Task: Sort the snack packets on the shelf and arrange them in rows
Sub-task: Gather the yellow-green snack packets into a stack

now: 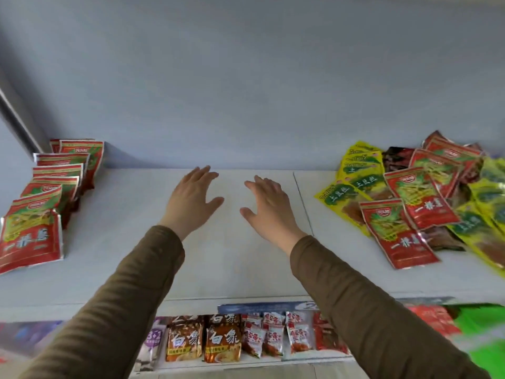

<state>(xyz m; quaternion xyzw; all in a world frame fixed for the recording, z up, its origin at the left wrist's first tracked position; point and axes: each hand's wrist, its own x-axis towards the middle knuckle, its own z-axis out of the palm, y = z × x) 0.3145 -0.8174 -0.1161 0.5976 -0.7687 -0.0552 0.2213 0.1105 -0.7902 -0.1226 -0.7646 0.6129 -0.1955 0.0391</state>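
A person in olive-brown sleeves reaches both hands over the bare middle of a white shelf (136, 255), caught mid-sort among snack packets. The left hand (191, 201) and right hand (266, 205) hover side by side, palms down, fingers spread and relaxed, holding nothing; whether they touch the surface cannot be told. At nine o'clock from the hands stands the finished work: a row of red packets (46, 198) set upright one behind another, running back toward the wall, faces forward so that the labels read from the aisle. At three o'clock lies the unsorted heap (426, 201), well apart from the hands, where red packets (395, 233), yellow-green packets (352, 184) and a few dark brown ones overlap flat at all angles. The cleared stretch between the two groups looks kept open as room for the next rows. The packets are glossy foil or plastic pouches, flat and rectangular with crimped silver edges, slippery-looking and prone to slide when stacked; the shelf is smooth, matte and pale, with a thin seam at about two o'clock from the right hand. At six o'clock, on the lower shelf, orange noodle packs (203, 341) and small white-and-red sachets (273, 335) stand in tidy ranks.
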